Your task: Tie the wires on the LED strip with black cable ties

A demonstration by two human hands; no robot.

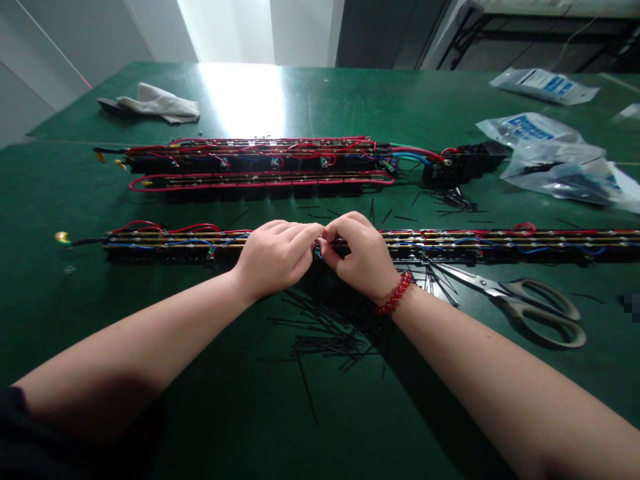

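Across the green table lies a long black strip assembly (525, 243) with brass-coloured rails and red and blue wires. My left hand (280, 253) and my right hand (357, 252) meet over its middle, their fingertips almost touching. Both hands are closed in a pinch at the strip. What lies between the fingers is too small and too covered to name. A small green part with a blue wire shows just below the fingertips. Loose black cable ties (330, 333) are heaped in front of the hands. Scissors (520, 300) rest to the right, their tips against the strip.
Behind lies a second wired assembly (275, 157) with thick cables running to a black connector block (465, 163). Clear plastic bags (560, 163) lie at the right. A white cloth (160, 103) sits at the back left. Black offcuts (453, 197) are scattered near the connector.
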